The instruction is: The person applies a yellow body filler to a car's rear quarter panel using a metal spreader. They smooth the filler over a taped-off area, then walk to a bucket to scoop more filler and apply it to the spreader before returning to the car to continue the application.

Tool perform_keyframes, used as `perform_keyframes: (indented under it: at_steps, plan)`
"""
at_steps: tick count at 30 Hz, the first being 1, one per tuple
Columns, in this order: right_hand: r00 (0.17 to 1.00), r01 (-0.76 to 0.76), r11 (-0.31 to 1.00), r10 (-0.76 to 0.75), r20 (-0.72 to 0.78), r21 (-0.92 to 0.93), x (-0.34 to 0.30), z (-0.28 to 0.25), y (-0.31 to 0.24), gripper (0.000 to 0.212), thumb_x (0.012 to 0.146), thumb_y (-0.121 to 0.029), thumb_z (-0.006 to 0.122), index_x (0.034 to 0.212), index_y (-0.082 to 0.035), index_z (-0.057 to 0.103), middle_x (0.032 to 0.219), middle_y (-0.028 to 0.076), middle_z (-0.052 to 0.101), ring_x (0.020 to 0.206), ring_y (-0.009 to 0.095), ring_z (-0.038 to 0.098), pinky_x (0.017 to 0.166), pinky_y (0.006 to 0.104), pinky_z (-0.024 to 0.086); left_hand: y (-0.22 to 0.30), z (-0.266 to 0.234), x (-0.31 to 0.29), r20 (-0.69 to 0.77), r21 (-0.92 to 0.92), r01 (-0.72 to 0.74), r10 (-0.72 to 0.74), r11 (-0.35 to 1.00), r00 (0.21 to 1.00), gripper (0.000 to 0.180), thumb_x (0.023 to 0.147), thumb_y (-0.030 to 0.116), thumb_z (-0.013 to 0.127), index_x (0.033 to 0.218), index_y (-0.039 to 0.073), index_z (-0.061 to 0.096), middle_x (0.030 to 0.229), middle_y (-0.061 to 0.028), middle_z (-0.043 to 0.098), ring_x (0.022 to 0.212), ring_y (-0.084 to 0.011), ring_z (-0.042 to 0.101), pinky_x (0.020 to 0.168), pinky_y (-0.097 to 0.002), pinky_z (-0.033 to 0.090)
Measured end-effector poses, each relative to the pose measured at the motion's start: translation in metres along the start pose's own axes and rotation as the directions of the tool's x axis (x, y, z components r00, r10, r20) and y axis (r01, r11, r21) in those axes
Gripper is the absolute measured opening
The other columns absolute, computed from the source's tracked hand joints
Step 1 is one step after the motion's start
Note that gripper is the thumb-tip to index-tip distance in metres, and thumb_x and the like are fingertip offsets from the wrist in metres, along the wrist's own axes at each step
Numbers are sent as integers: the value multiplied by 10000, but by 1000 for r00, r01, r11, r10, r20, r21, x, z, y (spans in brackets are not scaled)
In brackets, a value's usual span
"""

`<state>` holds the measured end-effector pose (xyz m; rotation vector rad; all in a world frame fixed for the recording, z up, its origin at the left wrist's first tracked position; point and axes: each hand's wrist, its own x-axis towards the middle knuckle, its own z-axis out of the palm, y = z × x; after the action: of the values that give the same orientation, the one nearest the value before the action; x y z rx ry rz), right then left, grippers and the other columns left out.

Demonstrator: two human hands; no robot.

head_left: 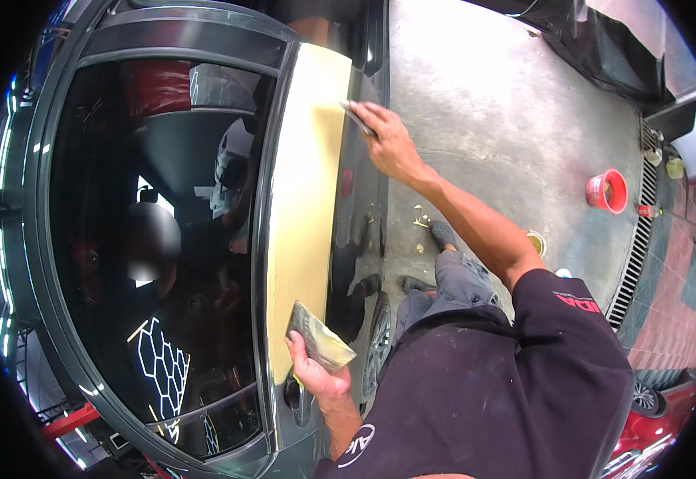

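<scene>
A long band of pale yellow filler [306, 207] covers the car door below the dark window [204, 303]. My right hand [392, 140] is closed on a thin filler spreader [357, 121]. The spreader is at the outer edge of the band, toward its far end; whether it touches the surface I cannot tell. Nearer to me, my left hand [318, 374] grips a flat plate [320, 337] smeared with yellow filler, tilted in front of the band's near end. Just beyond that wrist, the door handle [293, 394] is partly hidden.
A red bucket [607, 191] stands on the concrete floor [507, 120] to the right, by a drain grate [634, 259]. An open tin [536, 242] shows partly beside my right arm. Crumbs of filler lie near my feet. Another red car [653, 411] is at lower right.
</scene>
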<state>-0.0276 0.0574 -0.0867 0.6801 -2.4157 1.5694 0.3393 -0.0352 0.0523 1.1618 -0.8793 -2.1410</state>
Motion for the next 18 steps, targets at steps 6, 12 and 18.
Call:
perform_keyframes:
  at_steps: [6,12,18]
  plan:
    - [994,87,986,-95,-47,-146,93,40,31,540,925,-54,537,1451,-171,574,1434,70,560,1347,323,470,1113,478,400,-29,31,18,-103,38,14,-10,999,995,314,1048,254,595,1336,131,570,1199,-17,673,1045,-171,668,908,-349,548]
    - [971,214,964,-228,-77,-155,127,69,58,622,842,17,531,1424,-189,603,1427,35,558,1348,296,458,1089,474,393,-35,57,24,-207,62,2,11,998,978,231,1050,278,597,1229,138,636,1096,-11,714,944,-151,703,819,-323,583]
    - [939,304,929,-330,-101,-211,114,81,60,612,807,-49,635,1376,-277,642,1379,-17,591,1303,287,484,1036,495,393,-38,65,22,-259,67,2,16,998,966,242,1045,276,608,1246,144,631,1095,1,712,943,-141,700,811,-319,579]
